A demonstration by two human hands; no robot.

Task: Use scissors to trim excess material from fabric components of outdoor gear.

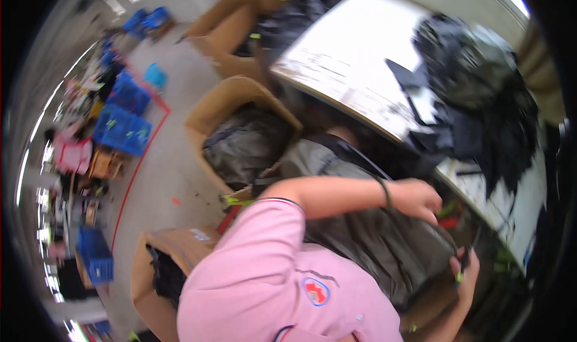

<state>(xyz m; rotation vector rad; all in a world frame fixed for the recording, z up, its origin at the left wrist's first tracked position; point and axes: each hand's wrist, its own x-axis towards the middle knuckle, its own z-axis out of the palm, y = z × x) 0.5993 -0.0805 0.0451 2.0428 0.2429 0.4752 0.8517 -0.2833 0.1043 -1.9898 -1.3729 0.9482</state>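
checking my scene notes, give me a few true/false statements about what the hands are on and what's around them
1. The left hand grips a dark grey fabric piece. True.
2. The right hand rests on the white table. False: it is at the lower edge of the fabric, below the table.
3. The cardboard box left of the arm holds dark material. True.
4. The crates on the floor are red. False: they are blue.
5. Dark garments are piled on the table. True.
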